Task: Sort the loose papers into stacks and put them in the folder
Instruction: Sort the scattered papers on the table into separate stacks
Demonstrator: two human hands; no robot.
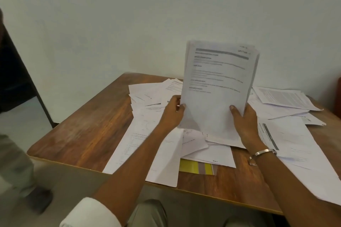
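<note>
Stack [217,86] held upright over table [88,134], bottom edge on the loose papers [287,134], prob. to square edges before laying down. L hand [171,114] pinching lower left edge, thumb in front; R hand [245,125] gripping lower right, thumb on front sheet, bracelet [262,153] on wrist. Rest of papers spread unsorted across table, some overhanging near edge. Folder [195,167], yellow, lying mostly buried under sheets near front edge, so needs uncovering first. Sorting looks early.
</note>
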